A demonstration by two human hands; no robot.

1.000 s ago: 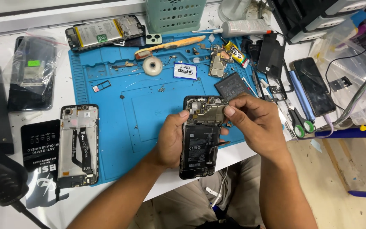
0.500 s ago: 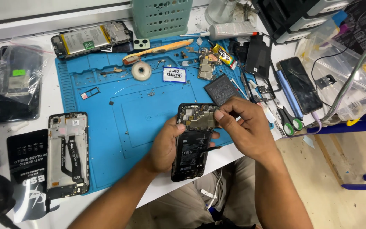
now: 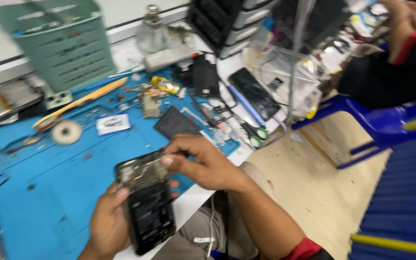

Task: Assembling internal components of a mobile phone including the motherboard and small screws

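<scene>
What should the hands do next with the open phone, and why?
Probably keep the left hand gripping the open phone and let the right hand press or lift the part at its top end, because its fingertips are already pinched there, over the blue mat.

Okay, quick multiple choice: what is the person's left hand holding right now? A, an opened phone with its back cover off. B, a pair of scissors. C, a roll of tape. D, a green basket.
A: the left hand cradles the opened phone from below, its inner parts exposed, while the right hand works at its upper end over the blue mat.
</scene>
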